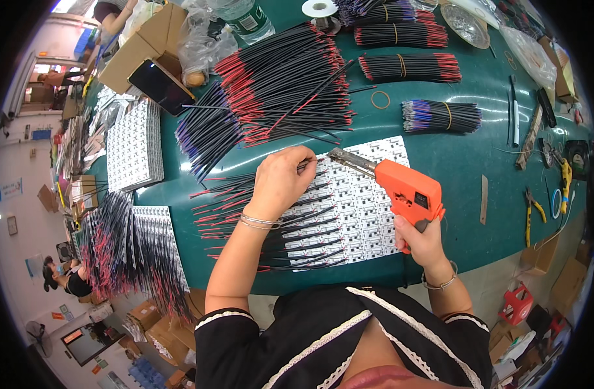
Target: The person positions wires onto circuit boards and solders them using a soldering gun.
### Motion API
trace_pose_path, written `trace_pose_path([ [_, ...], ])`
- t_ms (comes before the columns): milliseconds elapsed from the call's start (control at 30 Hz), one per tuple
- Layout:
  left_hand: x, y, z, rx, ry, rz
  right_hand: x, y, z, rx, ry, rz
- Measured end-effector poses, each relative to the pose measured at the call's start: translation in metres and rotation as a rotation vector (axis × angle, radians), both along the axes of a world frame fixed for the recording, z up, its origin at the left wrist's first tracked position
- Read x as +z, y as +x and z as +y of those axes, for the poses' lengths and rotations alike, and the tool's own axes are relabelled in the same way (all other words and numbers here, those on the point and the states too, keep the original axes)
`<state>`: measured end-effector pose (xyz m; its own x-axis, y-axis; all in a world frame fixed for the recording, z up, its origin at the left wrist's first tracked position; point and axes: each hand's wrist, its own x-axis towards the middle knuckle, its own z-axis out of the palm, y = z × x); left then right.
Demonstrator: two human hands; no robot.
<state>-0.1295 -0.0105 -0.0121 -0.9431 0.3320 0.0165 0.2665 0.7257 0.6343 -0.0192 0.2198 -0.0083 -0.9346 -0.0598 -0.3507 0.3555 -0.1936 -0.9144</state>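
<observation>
My right hand point(421, 242) grips the handle of an orange soldering gun point(406, 185), whose metal tip points left toward my left hand. Pinched in the fingers of my left hand point(280, 176) is a black wire, mostly hidden by them, at the top of a white circuit board panel point(393, 214). The soldering gun's tip is close to that wire; whether they touch I cannot tell. Below my left hand, several black wires with red ends point(316, 241) lie side by side across the panel's left part, their other ends reaching onto the green table point(452, 249).
A large pile of black wires point(290, 78) lies beyond my hands, with rubber-banded bundles point(439, 117) to its right. Stacked white panels point(133, 146), a phone point(159, 86) and wired panels point(164, 240) occupy the left. Yellow-handled pliers point(534, 211) and a metal strip point(484, 200) lie right.
</observation>
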Motion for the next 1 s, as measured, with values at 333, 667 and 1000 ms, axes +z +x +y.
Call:
trace_pose_path([
  [333,-0.0006,-0.0007,0.0017,-0.007,-0.054,0.024,-0.0013,-0.001,-0.0018,0.04,0.003,-0.005],
  [667,-0.0001,0.0001,0.0045,-0.01,-0.106,0.046,-0.0011,0.0026,0.0001,-0.01,0.014,0.007],
  [1000,-0.0005,0.0004,0.0047,-0.011,-0.128,0.045,0.0022,0.0015,-0.0022,0.027,0.022,0.004],
])
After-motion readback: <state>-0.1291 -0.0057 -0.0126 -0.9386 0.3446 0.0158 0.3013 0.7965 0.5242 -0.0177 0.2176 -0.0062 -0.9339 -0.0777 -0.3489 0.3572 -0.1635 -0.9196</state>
